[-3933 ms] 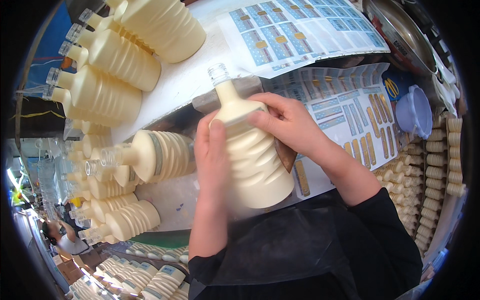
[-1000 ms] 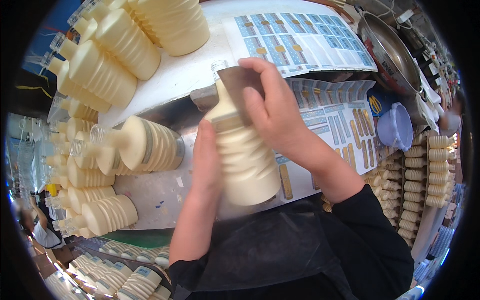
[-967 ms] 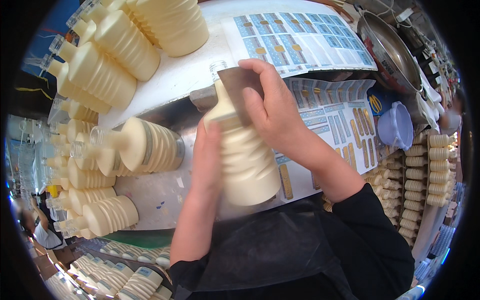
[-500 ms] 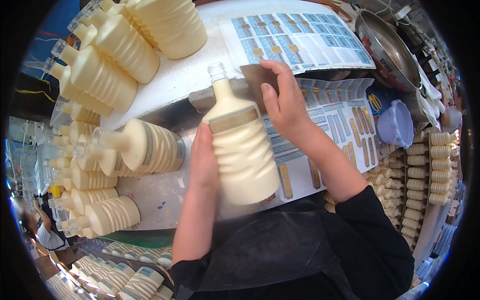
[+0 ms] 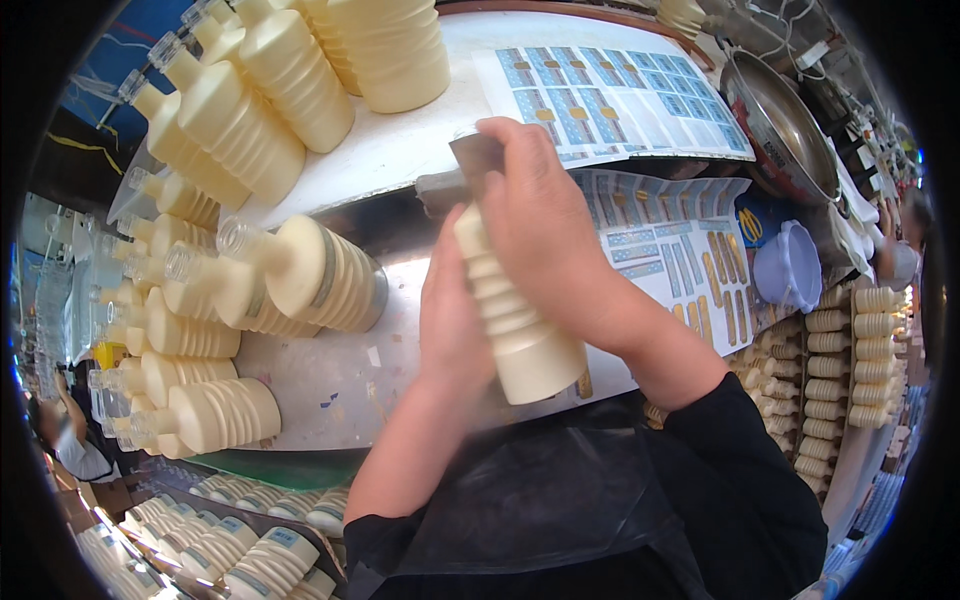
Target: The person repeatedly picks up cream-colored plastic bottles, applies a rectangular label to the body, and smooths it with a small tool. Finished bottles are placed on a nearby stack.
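My left hand [image 5: 448,300] is closed around the side of a cream ribbed bottle [image 5: 520,335], which stands tilted with its base toward me. My right hand [image 5: 535,200] grips a thin dark flat scraper [image 5: 474,155] between thumb and fingers, its palm side lying over the bottle's upper part. Between the two hands the bottle's shoulder and most of its neck are hidden. Beneath and to the right lie printed sheets of stickers [image 5: 650,265] with blue and gold strips.
Several cream bottles [image 5: 225,410] stand and lie on the left; others [image 5: 240,130] are on the raised white shelf [image 5: 440,130]. Another sticker sheet [image 5: 600,85] lies up there. A metal pan [image 5: 785,120] and a lilac bucket [image 5: 788,265] are at right, above racks of bottles [image 5: 825,370].
The bottle has turned from its broad face to a narrower side. My right hand has come left with the scraper, over the bottle's upper part; my left hand has slid along its side.
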### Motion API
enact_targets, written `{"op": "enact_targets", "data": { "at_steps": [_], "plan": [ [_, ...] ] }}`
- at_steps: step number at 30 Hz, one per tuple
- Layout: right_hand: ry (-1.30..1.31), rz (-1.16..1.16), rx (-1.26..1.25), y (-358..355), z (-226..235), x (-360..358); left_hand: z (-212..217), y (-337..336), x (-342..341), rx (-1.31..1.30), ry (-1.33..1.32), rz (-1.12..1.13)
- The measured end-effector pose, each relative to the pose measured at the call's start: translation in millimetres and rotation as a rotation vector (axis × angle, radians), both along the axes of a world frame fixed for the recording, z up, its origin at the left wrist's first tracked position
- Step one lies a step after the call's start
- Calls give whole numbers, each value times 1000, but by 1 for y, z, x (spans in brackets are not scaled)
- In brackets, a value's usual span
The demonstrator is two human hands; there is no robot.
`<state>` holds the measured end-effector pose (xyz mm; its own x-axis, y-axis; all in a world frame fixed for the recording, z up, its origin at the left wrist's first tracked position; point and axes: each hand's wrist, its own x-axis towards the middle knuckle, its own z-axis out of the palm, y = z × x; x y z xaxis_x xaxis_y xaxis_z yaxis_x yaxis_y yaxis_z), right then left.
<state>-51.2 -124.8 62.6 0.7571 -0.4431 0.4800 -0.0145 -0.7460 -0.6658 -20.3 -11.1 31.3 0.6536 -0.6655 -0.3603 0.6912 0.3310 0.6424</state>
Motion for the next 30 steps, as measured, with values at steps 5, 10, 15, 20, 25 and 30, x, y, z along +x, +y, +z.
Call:
{"op": "enact_targets", "data": {
  "at_steps": [5,10,15,20,25,30],
  "plan": [
    [152,-30,-41,25,5,14,-5,2,-3,33,-35,11],
    [129,-27,-125,10,2,6,-23,5,9,55,-279,-64],
    [14,-77,21,-35,-24,-20,-40,3,22,253,-522,-94],
    [-95,-75,114,-50,-52,-27,-39,5,23,206,-417,-79],
    [-147,-61,104,-56,-67,-28,-41,7,25,155,-381,-68],
    [-179,-99,119,-48,-53,-39,-40,11,27,190,-355,-33]
  ]
}}
